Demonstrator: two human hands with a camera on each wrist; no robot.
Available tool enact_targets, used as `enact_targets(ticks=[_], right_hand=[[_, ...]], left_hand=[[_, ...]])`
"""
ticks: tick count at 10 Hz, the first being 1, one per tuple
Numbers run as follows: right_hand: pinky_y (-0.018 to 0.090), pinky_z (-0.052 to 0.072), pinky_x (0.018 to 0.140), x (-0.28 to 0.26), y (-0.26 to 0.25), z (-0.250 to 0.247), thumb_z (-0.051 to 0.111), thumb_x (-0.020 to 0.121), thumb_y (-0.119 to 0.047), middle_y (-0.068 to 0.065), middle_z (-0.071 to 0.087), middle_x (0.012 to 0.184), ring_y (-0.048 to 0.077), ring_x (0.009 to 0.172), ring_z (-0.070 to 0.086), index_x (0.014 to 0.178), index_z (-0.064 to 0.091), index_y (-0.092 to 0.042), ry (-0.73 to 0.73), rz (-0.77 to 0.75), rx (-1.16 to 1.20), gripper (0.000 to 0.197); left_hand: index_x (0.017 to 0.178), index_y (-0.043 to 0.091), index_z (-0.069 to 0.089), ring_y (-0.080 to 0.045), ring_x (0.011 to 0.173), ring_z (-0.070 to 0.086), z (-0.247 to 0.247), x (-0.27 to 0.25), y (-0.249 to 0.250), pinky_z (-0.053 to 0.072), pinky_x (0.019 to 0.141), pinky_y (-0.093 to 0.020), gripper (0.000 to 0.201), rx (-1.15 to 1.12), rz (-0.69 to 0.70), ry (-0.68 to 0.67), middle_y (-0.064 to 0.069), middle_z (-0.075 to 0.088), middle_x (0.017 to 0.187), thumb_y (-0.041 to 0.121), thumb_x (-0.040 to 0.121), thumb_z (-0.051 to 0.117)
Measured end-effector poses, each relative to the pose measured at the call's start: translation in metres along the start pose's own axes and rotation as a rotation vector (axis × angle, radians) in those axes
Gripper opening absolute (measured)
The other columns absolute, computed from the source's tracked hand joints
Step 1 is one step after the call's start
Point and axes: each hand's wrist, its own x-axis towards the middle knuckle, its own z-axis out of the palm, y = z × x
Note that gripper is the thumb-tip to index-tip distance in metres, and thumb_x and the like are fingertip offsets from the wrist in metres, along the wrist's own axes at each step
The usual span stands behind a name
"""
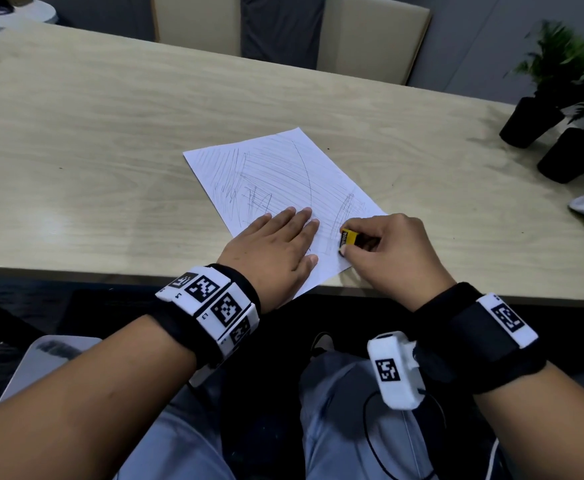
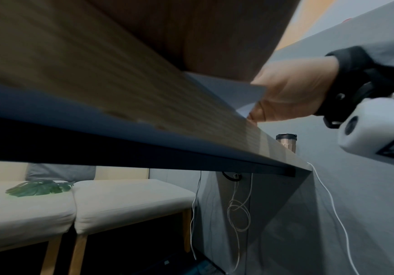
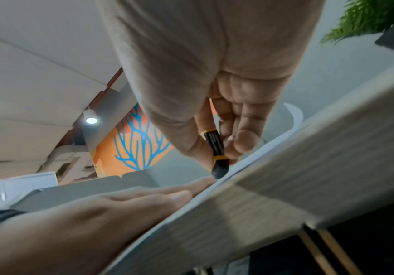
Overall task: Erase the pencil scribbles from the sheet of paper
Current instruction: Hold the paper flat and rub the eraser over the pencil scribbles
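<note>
Left hand [image 1: 276, 251] spread flat, palm down, pinning white scribbled sheet of paper [image 1: 283, 188] to pale wood-grain worktop [image 1: 93, 133] near its front edge. Pencil scribbles [image 1: 249, 188] lying mostly toward 11 and 12 o'clock from small yellow-and-black sleeved eraser [image 1: 347, 237], long axis crosswise. Right hand [image 1: 392, 252] nearer, pinching eraser between thumb and fingers, dark tip pressed onto sheet's right edge, wrist hanging off worktop.

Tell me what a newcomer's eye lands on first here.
First, the scribbled sheet of paper lying askew near the table's front edge. Then the right hand pinching a yellow-and-black eraser onto the sheet's right side, while the left hand lies flat, pinning the paper.
</note>
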Motion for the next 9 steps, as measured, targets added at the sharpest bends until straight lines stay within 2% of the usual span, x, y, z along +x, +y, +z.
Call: enact_targets(ticks=[1,3,5,6,7,8,9], right_hand=[[0.028,0.049,0.067,-0.007,-0.006,0.004,0.068,0.075,-0.005,0.009,0.07,0.07,0.02,0.064,0.061,0.087,0.075,-0.01,-0.051,-0.01,0.046,0.015],[0.031,0.044,0.063,0.006,0.008,-0.007,0.064,0.074,-0.007,0.016,0.062,0.062,0.027,0.062,0.055,0.079,0.07,-0.003,0.009,0.019,-0.066,0.008],[0.031,0.048,0.069,-0.003,-0.01,0.011,0.067,0.077,-0.01,0.012,0.069,0.068,0.021,0.065,0.061,0.086,0.073,-0.008,-0.089,-0.042,0.019,0.011],[0.035,0.049,0.07,0.008,-0.001,0.006,0.066,0.077,-0.01,0.012,0.069,0.068,0.021,0.065,0.061,0.086,0.072,-0.005,-0.019,-0.006,-0.021,0.011],[0.032,0.05,0.067,0.009,-0.004,0.007,0.065,0.077,-0.009,0.012,0.067,0.065,0.022,0.062,0.059,0.083,0.071,-0.006,-0.018,-0.018,-0.03,0.009],[0.022,0.043,0.057,0.001,-0.016,0.014,0.065,0.077,-0.009,0.005,0.061,0.056,0.013,0.053,0.052,0.07,0.068,-0.023,-0.115,-0.084,-0.012,0.016],[0.027,0.046,0.061,0.006,-0.007,0.011,0.065,0.077,-0.01,0.008,0.065,0.06,0.017,0.056,0.056,0.077,0.071,-0.014,-0.069,-0.034,-0.014,0.007]], left_hand=[[0.157,0.023,-0.002,-0.01,0.15,-0.01,0.0,0.0,-0.001,-0.006,0.12,-0.031,0.06,-0.002,-0.001,0.001,0.007,-0.01,0.164,0.044,0.103,0.013],[0.157,0.023,-0.001,-0.011,0.15,-0.01,0.0,0.0,0.0,-0.005,0.121,-0.031,0.059,-0.008,0.001,0.012,0.007,-0.008,0.164,0.044,0.104,0.014],[0.157,0.023,-0.002,-0.01,0.15,-0.011,0.001,0.0,0.0,-0.005,0.121,-0.032,0.06,-0.004,0.0,0.014,0.007,-0.01,0.164,0.044,0.103,0.012],[0.157,0.022,-0.002,-0.01,0.15,-0.01,0.001,0.0,0.0,-0.006,0.121,-0.031,0.059,-0.004,0.001,0.014,0.007,-0.01,0.164,0.042,0.104,0.013],[0.157,0.023,-0.002,-0.01,0.15,-0.01,0.002,0.0,0.0,-0.006,0.121,-0.031,0.059,-0.008,0.0,0.02,0.007,-0.009,0.164,0.041,0.104,0.013],[0.157,0.023,-0.001,-0.01,0.15,-0.009,0.002,0.0,-0.001,-0.006,0.121,-0.031,0.058,-0.017,-0.001,0.037,0.007,-0.008,0.164,0.041,0.104,0.013],[0.157,0.023,-0.002,-0.01,0.15,-0.01,0.003,0.0,0.0,-0.006,0.12,-0.031,0.058,-0.013,0.001,0.033,0.007,-0.009,0.164,0.04,0.104,0.013]])
